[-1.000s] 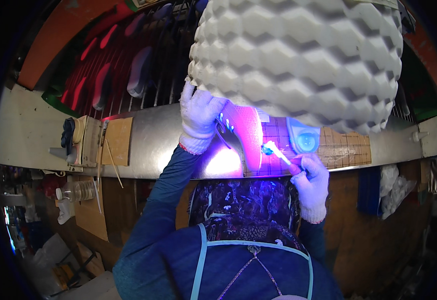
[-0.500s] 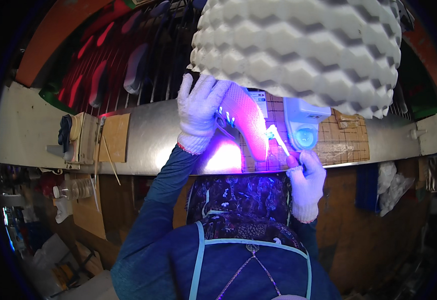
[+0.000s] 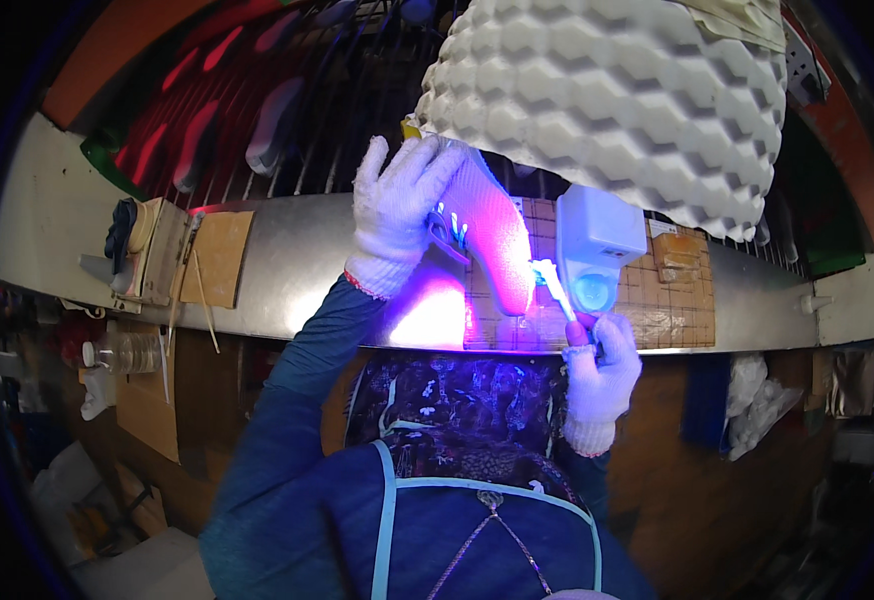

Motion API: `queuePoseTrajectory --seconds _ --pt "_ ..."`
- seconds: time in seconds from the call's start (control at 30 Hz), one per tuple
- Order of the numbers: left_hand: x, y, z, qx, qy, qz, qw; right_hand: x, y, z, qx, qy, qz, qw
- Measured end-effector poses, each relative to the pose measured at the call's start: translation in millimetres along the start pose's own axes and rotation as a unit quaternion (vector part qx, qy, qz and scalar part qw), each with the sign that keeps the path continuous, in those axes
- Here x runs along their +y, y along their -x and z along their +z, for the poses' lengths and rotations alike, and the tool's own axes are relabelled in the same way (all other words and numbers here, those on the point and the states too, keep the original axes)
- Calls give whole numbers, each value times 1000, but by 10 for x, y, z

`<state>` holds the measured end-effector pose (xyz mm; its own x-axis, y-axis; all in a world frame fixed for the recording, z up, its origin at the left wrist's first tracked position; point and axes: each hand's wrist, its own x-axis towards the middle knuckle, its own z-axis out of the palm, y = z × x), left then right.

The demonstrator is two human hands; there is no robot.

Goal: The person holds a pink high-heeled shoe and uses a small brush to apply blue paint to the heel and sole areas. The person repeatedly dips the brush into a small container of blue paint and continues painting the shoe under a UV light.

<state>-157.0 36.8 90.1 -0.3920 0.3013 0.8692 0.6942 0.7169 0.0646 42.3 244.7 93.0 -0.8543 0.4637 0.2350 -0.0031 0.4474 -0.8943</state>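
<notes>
My left hand [image 3: 397,210], in a white knit glove, grips a knit shoe upper [image 3: 502,235] by its far end, the fingers partly hidden behind it. Bright pink and violet light falls on the upper, and its toe points down toward me. Pinched in my right hand [image 3: 602,375], also gloved with bare fingertips showing, is a small white-handled brush [image 3: 560,292]. The brush's glowing tip is at the right edge of the upper near the toe; glare hides whether they touch. Just beyond the right hand sits a small round dish [image 3: 594,292] at the foot of a white device [image 3: 602,235].
A large white egg-crate foam cover [image 3: 607,100] overhangs the bench at the back. Behind the metal worktop [image 3: 287,260], several shoe soles [image 3: 275,125] lie on a rod rack under red light. Cardboard [image 3: 677,305], thin sticks [image 3: 204,300] and a plastic bottle [image 3: 122,353] are around.
The whole view has shifted slightly, showing more of the foam cover's top. Both hands keep their holds, and the brush stays by the upper's toe edge.
</notes>
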Motion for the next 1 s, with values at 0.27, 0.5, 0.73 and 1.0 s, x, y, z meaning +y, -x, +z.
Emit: queuePoseTrajectory --seconds 0.27,0.5,0.73,1.0 --pt "21 -17 23 -20 -8 -47 999 -59 -55 -22 51 30 -75 995" --pt "223 -158 -221 -249 8 -174 953 -191 -239 0 95 33 -143 984" --pt "347 -544 -500 -479 99 -323 810 -270 -472 45 117 0 -170 979" --pt "271 -342 -439 -453 235 -345 787 -372 -642 120 106 -142 -150 973"
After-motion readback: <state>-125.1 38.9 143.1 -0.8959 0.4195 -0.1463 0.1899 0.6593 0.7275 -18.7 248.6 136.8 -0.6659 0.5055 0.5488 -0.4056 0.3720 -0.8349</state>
